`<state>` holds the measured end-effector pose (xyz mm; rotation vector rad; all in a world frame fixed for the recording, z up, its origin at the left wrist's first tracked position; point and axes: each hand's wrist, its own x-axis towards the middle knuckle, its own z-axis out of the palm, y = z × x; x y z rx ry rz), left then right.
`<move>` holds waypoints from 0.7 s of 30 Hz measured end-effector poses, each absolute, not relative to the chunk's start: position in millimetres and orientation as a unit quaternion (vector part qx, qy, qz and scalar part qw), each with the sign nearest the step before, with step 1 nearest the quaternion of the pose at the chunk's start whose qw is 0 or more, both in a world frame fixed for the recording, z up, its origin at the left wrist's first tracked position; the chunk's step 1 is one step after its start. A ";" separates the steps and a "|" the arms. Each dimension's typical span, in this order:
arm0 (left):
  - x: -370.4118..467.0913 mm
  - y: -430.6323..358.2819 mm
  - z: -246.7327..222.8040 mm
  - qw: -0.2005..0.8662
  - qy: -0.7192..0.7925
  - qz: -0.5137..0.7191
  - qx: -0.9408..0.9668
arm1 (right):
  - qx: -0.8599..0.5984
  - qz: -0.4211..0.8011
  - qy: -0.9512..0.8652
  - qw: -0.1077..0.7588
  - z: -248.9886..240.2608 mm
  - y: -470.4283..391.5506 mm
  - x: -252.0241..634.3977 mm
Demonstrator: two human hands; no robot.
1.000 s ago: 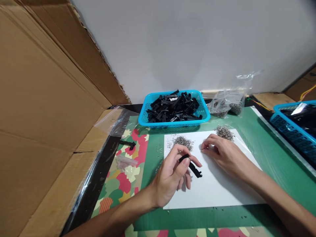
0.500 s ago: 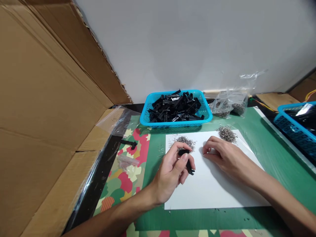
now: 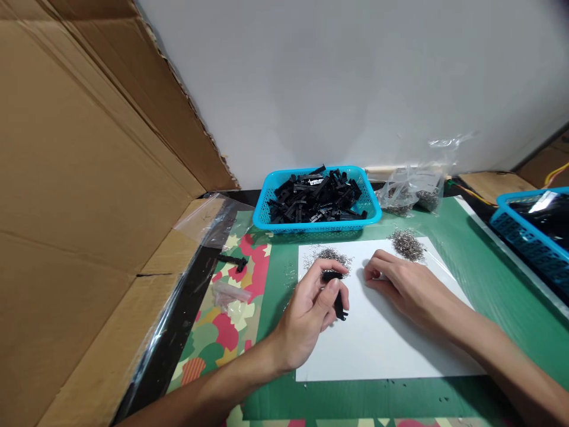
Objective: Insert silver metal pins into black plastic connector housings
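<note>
My left hand (image 3: 313, 305) is closed around a black plastic part (image 3: 340, 305), held over the white sheet (image 3: 377, 344); fingers cover its middle. To its right my right hand (image 3: 395, 276) hovers low over the sheet, thumb and fingertips pinched together. Whatever the pinch holds, if anything, is too small or hidden to make out. Behind the left hand lies a loose pile of small metal pieces (image 3: 331, 256), like tiny springs or clips. A second such pile (image 3: 408, 245) sits at the sheet's back right, just beyond the right hand.
At the back stands a blue basket (image 3: 317, 227) heaped with black plastic parts. Plastic bags (image 3: 406, 193) of metal pieces lie beside it. Another blue basket (image 3: 528, 231) is at the right. A single black part (image 3: 233, 261) and a small clear bag (image 3: 231, 293) lie left, near a cardboard wall (image 3: 89, 178).
My left hand has turned the black part slightly, its lower end now pointing more downward. The right hand stays pinched in nearly the same place. The view has tilted a little.
</note>
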<state>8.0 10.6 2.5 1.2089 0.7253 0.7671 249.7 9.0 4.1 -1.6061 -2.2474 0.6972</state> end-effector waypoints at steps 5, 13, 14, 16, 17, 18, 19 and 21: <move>5.1 9.7 4.7 0.687 0.332 0.335 0.553 | -0.529 0.344 -0.745 0.216 15.7 2.2 249.6; 3.4 6.3 7.2 0.653 0.354 0.320 0.588 | -0.418 0.630 -0.539 0.372 25.0 -2.4 230.6; 3.4 6.0 7.8 0.642 0.359 0.318 0.599 | -0.412 0.653 -0.513 0.376 22.0 -1.5 228.4; 2.9 5.4 8.3 0.620 0.362 0.307 0.624 | -0.401 0.698 -0.460 0.374 15.7 0.0 225.0; 2.6 5.1 8.2 0.609 0.361 0.301 0.638 | -0.394 0.720 -0.437 0.369 12.9 0.2 223.9; 2.2 4.7 7.9 0.596 0.359 0.298 0.653 | -0.386 0.739 -0.417 0.363 10.7 0.1 223.0; 1.9 4.4 7.4 0.581 0.355 0.297 0.669 | -0.378 0.755 -0.399 0.358 9.2 -0.4 222.4; 1.5 3.6 6.2 0.550 0.339 0.305 0.699 | -0.365 0.779 -0.370 0.352 8.0 -2.3 221.4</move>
